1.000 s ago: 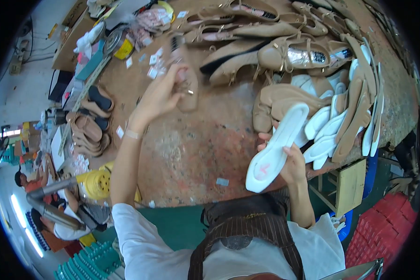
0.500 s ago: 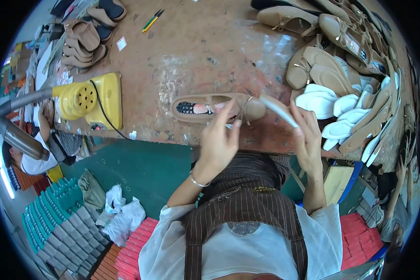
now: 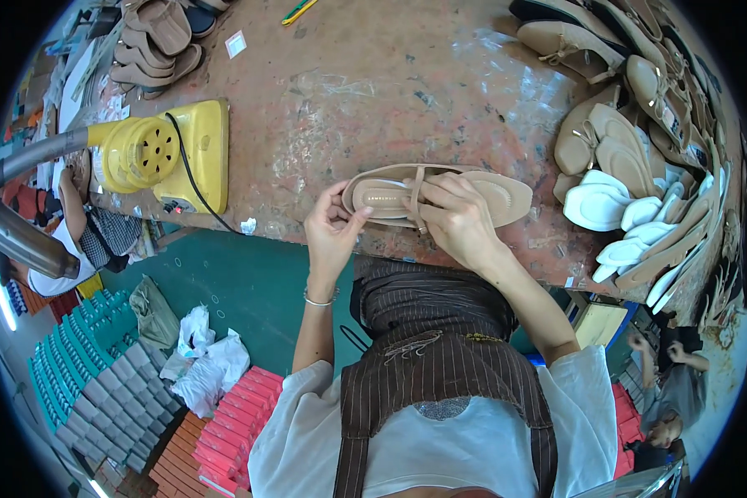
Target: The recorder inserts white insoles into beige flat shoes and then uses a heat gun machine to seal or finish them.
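Note:
At the near edge of the workbench lies a tan flat shoe (image 3: 359, 178) with a thin strap (image 3: 417, 199) across its opening. My left hand (image 3: 330, 228) grips its heel end, thumb on the near rim. A tan insole (image 3: 378, 199) lies in the heel part. To the right of my right hand (image 3: 456, 212), a broad, rounded tan insole end (image 3: 506, 199) with dotted marks shows above the toe area. My right hand is closed, with bent fingers at the insole beside the strap. It hides the middle of the shoe, so I cannot see whether both insole parts are one piece.
A heap of tan shoes (image 3: 573, 50) with white and tan insoles (image 3: 598, 199) covers the bench's right side. At left stand a yellow machine (image 3: 203, 153) with a hose and several tan sandals (image 3: 153, 58). Boxes (image 3: 241, 423) are stacked below. Other people are nearby.
My right hand has brought the insole left and down to the shoe. My left hand has moved from above the shoe to its heel end and taken hold. The whole view has shifted.

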`<state>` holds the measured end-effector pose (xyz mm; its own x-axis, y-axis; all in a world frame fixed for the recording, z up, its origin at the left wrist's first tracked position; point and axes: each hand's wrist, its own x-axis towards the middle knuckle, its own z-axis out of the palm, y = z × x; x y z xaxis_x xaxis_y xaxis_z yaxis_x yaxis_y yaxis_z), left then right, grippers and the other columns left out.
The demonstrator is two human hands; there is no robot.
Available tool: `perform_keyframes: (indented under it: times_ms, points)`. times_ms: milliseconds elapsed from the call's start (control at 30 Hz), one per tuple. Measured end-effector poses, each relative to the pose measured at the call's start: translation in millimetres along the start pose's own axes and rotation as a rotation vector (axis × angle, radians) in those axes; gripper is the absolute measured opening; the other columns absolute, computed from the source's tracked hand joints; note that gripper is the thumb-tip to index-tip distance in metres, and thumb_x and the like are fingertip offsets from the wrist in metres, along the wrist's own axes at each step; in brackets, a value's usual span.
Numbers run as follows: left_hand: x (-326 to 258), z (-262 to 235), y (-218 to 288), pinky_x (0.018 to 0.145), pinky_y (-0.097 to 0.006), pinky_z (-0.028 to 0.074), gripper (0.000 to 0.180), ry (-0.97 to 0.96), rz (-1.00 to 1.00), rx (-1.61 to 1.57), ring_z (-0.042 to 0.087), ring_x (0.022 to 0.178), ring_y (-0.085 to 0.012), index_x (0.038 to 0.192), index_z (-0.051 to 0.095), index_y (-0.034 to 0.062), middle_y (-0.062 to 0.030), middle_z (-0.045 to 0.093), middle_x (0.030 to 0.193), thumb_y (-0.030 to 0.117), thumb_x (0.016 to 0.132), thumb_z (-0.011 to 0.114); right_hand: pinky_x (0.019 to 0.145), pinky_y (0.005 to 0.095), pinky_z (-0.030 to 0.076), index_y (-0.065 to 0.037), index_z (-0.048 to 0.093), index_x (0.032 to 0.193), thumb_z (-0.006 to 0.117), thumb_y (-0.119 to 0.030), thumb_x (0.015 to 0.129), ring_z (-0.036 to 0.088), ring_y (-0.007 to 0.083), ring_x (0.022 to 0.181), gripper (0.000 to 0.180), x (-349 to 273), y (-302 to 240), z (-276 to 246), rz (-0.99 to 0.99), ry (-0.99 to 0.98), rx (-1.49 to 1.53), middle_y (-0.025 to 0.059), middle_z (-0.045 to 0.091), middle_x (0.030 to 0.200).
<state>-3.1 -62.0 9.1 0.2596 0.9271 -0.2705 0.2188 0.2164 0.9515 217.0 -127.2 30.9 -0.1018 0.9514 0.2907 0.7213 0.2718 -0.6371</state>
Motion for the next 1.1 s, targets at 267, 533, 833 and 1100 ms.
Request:
perform_keyframes:
  times_ms: [267,533,833,1100]
  points:
    - [4.3,1.7,0.3,0.055,-0.02,0.053,0.039,0.041,-0.02,0.03,0.062,0.064,-0.0063,0.116,0.064,-0.0043,-0.0064,0.068,0.08,0.007,0.082,0.08,0.089,0.0387,0.054,-0.004,0.077,0.089,0.074,-0.007,0.073,0.066,0.026,0.1,0.017,9.2,-0.3,16.1,0.079,-0.036,0.098,0.01,0.071,0.108]
    - [11.6,7.0,-9.9,0.05,-0.019,0.044,0.032,0.127,-0.028,0.152,0.053,0.055,-0.0021,0.103,0.07,0.0003,0.0,0.064,0.066,0.011,0.076,0.085,0.086,0.0389,0.055,-0.002,0.076,0.09,0.073,-0.008,0.077,0.065,0.027,0.104,0.014,13.9,-4.9,18.2,0.055,-0.1,-0.006,0.0121,0.07,0.111]
    - [16.6,11.5,-1.9,0.039,-0.021,0.038,0.01,0.172,-0.064,0.021,0.047,0.048,-0.0006,0.093,0.071,-0.0024,0.0036,0.056,0.059,0.008,0.091,0.071,0.108,0.0387,0.044,-0.003,0.062,0.128,0.058,-0.011,0.084,0.049,0.0288,0.134,0.045,20.7,13.5,15.0,-0.192,-0.475,0.024,0.0158,0.053,0.142]
    - [19.3,10.2,8.9,0.038,-0.023,0.039,0.012,0.151,-0.058,0.146,0.049,0.045,-0.0037,0.091,0.069,-0.0008,0.0011,0.056,0.056,0.01,0.093,0.067,0.118,0.0447,0.03,-0.002,0.068,0.119,0.06,-0.011,0.074,0.056,0.0236,0.127,0.046,-2.0,-22.0,-7.3,-0.029,-0.451,-0.44,0.0135,0.068,0.121]
